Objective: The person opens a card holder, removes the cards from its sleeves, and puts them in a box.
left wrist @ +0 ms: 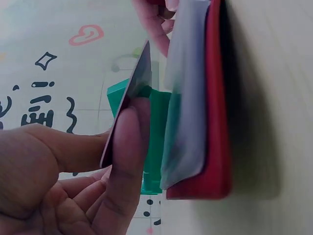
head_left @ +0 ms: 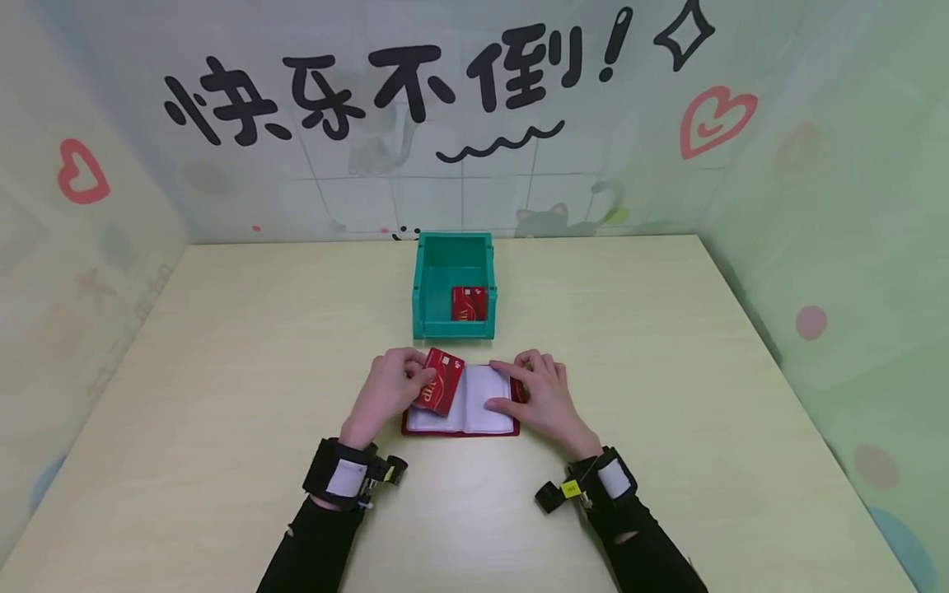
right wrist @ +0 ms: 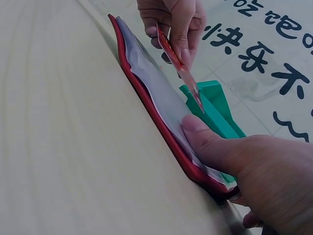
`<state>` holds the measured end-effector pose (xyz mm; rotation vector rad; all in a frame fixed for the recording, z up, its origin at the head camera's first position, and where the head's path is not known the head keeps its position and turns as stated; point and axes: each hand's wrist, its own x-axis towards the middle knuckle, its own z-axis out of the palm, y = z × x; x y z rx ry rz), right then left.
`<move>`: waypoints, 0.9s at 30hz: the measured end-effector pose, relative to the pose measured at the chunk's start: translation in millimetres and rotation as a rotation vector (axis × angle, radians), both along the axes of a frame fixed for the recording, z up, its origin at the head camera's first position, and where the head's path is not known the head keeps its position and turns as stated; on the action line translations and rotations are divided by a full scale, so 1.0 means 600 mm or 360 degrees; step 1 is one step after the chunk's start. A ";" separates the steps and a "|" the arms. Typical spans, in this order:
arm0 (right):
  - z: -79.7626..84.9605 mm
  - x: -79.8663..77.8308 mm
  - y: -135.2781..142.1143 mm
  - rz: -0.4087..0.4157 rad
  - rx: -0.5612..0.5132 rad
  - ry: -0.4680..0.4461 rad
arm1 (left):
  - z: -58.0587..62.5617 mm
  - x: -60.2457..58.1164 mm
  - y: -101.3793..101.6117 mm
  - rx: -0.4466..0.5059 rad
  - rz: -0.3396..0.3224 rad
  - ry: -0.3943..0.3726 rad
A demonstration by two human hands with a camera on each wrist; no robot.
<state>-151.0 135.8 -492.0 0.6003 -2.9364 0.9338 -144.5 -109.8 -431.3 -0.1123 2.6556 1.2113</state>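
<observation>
An opened card holder (head_left: 489,399) with a red cover and clear plastic sleeves lies on the table. Over its left page, my left hand (head_left: 390,385) pinches a red VIP card (head_left: 448,375) between thumb and fingers. In the left wrist view the card (left wrist: 128,100) is edge-on, tilted and apart from the sleeves (left wrist: 188,98). My right hand (head_left: 547,402) grips the holder's right side, its thumb (right wrist: 198,129) on the sleeves and other fingers partly hidden beyond the cover's edge.
Just behind the holder stands a green open-topped box (head_left: 454,330). Inside, near its front wall, lies another red card (head_left: 469,303). The pale wooden table (head_left: 245,395) is bounded by printed cloth walls (head_left: 460,198) at the back and sides.
</observation>
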 end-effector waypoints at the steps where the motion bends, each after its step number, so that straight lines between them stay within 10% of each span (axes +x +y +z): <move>1: 0.000 0.000 0.000 -0.0001 0.0005 0.0000 | 0.005 -0.002 -0.001 0.0005 0.0007 0.0010; 10: 0.002 0.000 0.000 0.0006 -0.0003 0.0001 | 0.037 -0.039 0.021 0.0142 0.0015 0.0234; 27: 0.004 0.003 0.000 0.0010 -0.0009 -0.0008 | 0.012 -0.094 0.061 0.0357 0.0201 0.0675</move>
